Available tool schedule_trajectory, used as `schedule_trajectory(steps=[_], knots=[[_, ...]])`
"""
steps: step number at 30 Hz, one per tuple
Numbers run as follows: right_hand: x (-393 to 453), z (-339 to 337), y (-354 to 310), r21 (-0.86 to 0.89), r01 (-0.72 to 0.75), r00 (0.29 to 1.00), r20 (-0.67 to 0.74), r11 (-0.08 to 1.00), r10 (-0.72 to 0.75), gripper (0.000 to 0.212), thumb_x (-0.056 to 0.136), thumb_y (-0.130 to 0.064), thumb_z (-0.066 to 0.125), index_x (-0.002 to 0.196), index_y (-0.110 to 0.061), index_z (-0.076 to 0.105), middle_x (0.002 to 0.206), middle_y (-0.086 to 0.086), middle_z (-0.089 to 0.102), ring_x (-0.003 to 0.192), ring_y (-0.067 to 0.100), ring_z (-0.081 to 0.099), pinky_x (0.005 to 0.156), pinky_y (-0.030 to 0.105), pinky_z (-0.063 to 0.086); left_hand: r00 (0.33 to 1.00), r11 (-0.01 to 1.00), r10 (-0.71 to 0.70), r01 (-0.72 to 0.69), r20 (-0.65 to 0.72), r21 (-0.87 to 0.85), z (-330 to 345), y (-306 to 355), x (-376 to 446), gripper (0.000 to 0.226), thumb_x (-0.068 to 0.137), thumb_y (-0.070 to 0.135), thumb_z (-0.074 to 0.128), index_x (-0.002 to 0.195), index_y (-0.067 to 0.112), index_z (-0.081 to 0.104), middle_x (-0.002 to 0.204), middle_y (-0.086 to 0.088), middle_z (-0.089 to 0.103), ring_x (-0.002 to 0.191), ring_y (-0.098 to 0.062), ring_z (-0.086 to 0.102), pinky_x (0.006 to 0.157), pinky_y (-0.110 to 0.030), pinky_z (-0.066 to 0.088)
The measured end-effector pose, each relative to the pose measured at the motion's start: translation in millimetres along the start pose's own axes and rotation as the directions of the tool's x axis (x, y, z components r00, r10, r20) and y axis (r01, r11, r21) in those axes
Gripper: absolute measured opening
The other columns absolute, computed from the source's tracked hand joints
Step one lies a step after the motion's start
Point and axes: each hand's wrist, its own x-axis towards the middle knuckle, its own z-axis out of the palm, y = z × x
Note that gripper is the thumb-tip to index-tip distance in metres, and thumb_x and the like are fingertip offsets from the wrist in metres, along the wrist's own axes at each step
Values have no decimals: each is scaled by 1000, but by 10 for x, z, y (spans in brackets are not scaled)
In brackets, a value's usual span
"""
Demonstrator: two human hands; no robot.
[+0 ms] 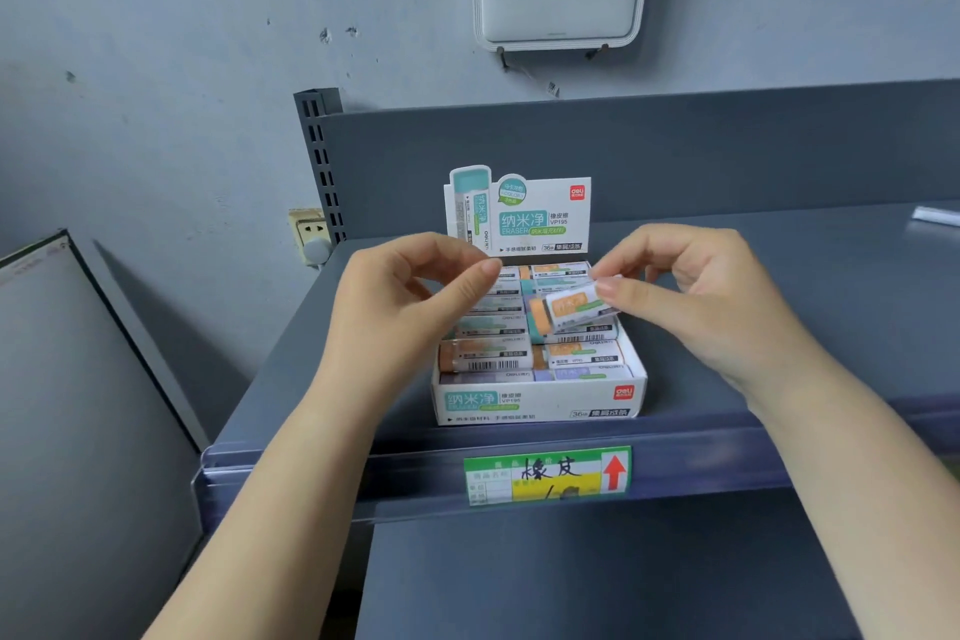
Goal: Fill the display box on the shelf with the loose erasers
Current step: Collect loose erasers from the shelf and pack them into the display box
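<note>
Pinched at one end by right hand (717, 296): orange eraser (571, 307), tilted over nearly full display box (540, 403) on shelf (291, 395). Left hand (405, 307) half-curled, empty. Prob. light, firm, slick-wrapped; best held by long sides.

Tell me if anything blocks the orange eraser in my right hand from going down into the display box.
Nothing separate blocks it. The right hand holds the orange eraser just above the open display box. The left hand hovers empty over the box's left side. The box already looks nearly full, so a free slot is hard to see.
</note>
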Motion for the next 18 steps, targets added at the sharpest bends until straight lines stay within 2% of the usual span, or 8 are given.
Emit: schedule_trajectory(steps=[3,8,13,18], knots=[[-41,-5,-13,-74,-20,998,51,997,24,15,77,-8,70,67,-19,68,69,-17,70,65,-6,54,63,5,41,1000,995,-18,17,8,102,-36,-63,14,15,78,25,71,64,30,67,68,7,70,59,1,57,59,-23,49],[-39,-15,-33,-220,-37,992,113,975,63,15,75,-13,72,67,-24,66,66,-29,65,67,-4,52,60,4,41,999,990,-36,31,37,140,-26,-111,14,16,80,23,69,65,28,66,72,5,69,59,2,54,60,-25,49],[-97,6,-63,-342,0,995,96,940,35,19,74,-15,74,70,-30,62,69,-39,58,73,-10,49,62,-1,36,998,990,-21,14,52,139,-31,-125,1,17,81,23,67,65,28,66,70,6,67,55,5,51,58,-22,44],[-149,16,-53,-398,-5,999,42,917,24,21,73,-17,75,76,-32,61,78,-24,61,78,-5,48,66,0,35,998,992,0,-8,66,124,-29,-107,-25,15,82,21,64,68,26,67,68,8,65,54,3,51,57,-21,43]])
